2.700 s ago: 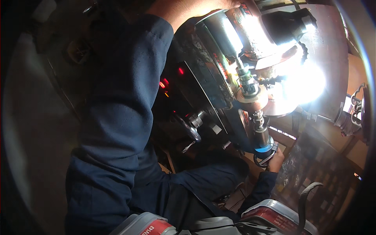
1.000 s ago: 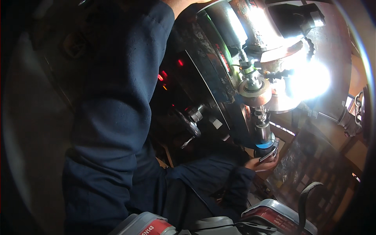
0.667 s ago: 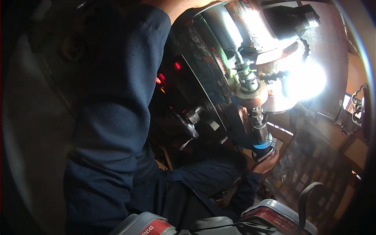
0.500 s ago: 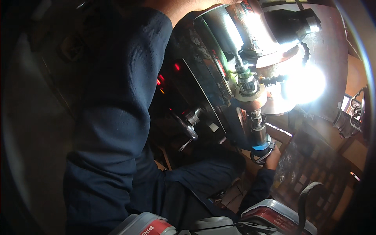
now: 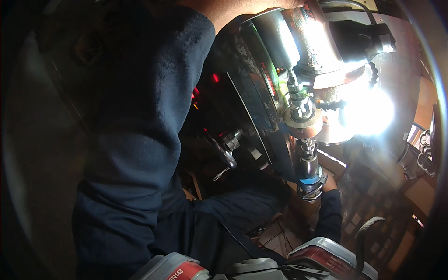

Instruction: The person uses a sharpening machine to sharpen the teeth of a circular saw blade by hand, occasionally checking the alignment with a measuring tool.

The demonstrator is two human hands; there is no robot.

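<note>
My left arm reaches up across the view in a dark blue sleeve. At the top edge, my left hand (image 5: 252,5) lies against the upper part of a metal machine (image 5: 254,79); its fingers are mostly cut off. Below the machine's grey cylinder (image 5: 277,39), a shiny spindle (image 5: 298,95) runs through a round metal collar (image 5: 303,123). Further down is a steel sleeve with a blue ring (image 5: 311,180). Under the ring, my right hand (image 5: 329,183) is closed at the side of a dark looped handle (image 5: 310,190), its fingertips hidden behind it.
A very bright lamp (image 5: 368,112) glares right of the spindle, its dark housing (image 5: 359,39) above. A crank handle (image 5: 228,158) and red indicator lights (image 5: 215,78) sit left of the machine. Respirator filters (image 5: 326,252) fill the lower edge; dark trousered legs (image 5: 242,205) lie below.
The machine sits slightly further right and lower in view. My right hand and forearm have shifted a little right, and the looped handle shows at a different angle. My left hand stays against the machine.
</note>
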